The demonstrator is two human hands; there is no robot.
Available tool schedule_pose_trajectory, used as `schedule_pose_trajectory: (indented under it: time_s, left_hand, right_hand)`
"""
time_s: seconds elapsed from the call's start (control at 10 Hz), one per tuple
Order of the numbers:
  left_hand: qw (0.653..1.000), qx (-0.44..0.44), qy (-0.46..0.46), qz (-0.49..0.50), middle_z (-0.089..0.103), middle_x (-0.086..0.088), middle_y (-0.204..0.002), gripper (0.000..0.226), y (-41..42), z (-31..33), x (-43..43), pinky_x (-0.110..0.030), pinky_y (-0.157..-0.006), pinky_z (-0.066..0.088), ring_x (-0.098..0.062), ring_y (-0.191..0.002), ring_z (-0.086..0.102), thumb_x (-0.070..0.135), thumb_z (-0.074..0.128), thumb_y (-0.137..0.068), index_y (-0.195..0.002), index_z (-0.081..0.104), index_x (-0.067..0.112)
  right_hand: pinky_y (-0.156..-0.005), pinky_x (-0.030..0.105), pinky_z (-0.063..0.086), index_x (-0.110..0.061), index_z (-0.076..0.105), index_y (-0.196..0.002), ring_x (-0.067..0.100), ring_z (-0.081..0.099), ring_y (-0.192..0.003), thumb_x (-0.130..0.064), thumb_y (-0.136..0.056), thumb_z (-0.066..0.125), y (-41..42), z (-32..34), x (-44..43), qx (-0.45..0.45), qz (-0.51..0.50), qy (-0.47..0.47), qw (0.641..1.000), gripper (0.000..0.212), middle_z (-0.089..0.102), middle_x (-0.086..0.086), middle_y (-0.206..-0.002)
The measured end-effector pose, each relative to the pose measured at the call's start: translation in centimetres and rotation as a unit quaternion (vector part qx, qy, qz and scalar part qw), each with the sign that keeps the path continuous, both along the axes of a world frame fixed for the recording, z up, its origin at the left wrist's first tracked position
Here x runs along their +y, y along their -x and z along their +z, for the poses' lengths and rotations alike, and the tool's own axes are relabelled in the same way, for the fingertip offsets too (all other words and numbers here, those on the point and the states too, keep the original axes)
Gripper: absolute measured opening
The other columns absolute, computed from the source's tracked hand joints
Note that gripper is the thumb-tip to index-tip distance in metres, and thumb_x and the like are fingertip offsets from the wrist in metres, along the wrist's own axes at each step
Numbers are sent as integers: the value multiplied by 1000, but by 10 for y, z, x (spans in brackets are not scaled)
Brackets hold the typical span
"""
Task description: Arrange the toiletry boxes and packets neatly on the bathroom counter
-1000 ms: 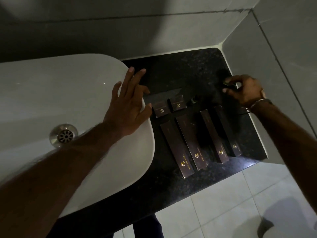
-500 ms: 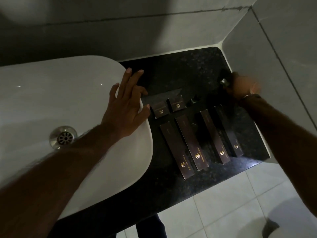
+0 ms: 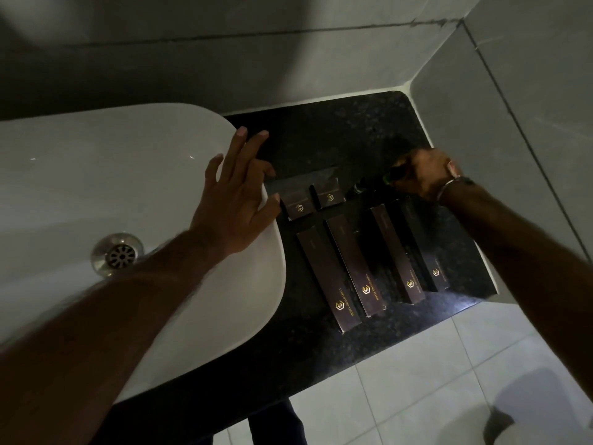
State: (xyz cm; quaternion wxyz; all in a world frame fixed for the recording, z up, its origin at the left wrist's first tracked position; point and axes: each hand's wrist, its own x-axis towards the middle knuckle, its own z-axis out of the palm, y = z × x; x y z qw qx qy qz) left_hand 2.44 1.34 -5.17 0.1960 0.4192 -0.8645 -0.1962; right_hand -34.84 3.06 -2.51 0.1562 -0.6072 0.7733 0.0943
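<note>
Several long dark brown toiletry boxes with gold logos lie side by side on the black granite counter (image 3: 337,130); the leftmost long box (image 3: 327,277) is nearest the sink. Behind them sit two small brown boxes (image 3: 296,203), (image 3: 328,193), with a flat dark packet (image 3: 305,176) behind those. My left hand (image 3: 236,197) rests flat and open on the sink rim, fingers spread, beside the small boxes. My right hand (image 3: 423,171) is closed on a small dark bottle (image 3: 390,179) just above the counter. Another small dark bottle (image 3: 361,189) stands next to it.
A white basin (image 3: 112,187) with a metal drain (image 3: 117,254) fills the left. Grey tiled walls enclose the counter at the back and right. A light tiled floor lies beyond the counter's front edge.
My right hand, with the small bottle in it, has moved left and down toward the other bottle behind the long boxes. My left hand has stayed on the sink rim.
</note>
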Motion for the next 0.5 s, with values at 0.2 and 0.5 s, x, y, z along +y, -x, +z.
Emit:
schedule_pose_trajectory:
  time_s: [0.2, 0.5]
  left_hand:
    - [1000, -2, -2, 1, 16, -9, -164, 42, 1, 2, 1, -58, -116, 18, -26, -153, 2, 46, 35, -93, -117, 47, 14]
    - [1000, -11, -8, 3, 15, -8, -164, 45, -1, 5, 2, -58, -116, 17, -25, -153, 0, 47, 34, -92, -117, 49, 13]
  right_hand:
    - [-86, 31, 51, -23, 72, -111, 27, 69, -102, -40, -84, 75, -1, -4, 7, -5, -9, -10, 1000, 33, 74, 6, -108]
    - [-89, 32, 50, -17, 66, -125, 30, 68, -107, -29, -79, 81, 5, -9, 13, -28, -34, -13, 999, 50, 73, 12, -113]
